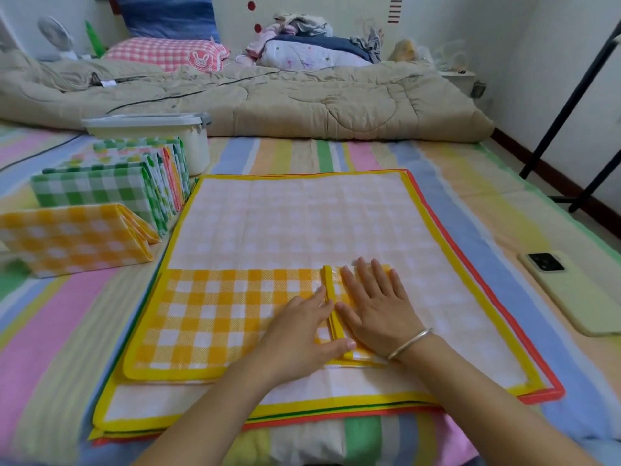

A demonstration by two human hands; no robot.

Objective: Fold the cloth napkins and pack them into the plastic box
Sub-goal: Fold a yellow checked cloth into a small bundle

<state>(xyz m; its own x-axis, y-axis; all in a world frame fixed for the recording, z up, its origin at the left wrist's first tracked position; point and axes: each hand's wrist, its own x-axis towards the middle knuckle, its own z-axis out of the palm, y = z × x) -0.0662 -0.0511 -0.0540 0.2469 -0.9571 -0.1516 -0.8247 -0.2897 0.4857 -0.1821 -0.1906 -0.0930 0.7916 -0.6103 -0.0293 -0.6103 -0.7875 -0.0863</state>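
A yellow checked napkin point(215, 317), folded into a strip, lies on a stack of flat napkins point(295, 220) with yellow, green and red edges. My left hand point(302, 334) rests flat on the strip, its thumb at the folded-over end. My right hand point(376, 307) presses flat on that folded end, fingers straight. At the left stands a row of folded napkins: a yellow checked one point(74, 237) in front, green checked ones point(100, 190) behind. The white plastic box point(188, 142) with a clear lid stands behind the row.
Everything lies on a striped pastel sheet point(336, 153). A phone point(571, 287) lies face down at the right. A beige quilt point(268, 99), pillows and clothes fill the back. A black stand's legs point(571, 105) rise at the right.
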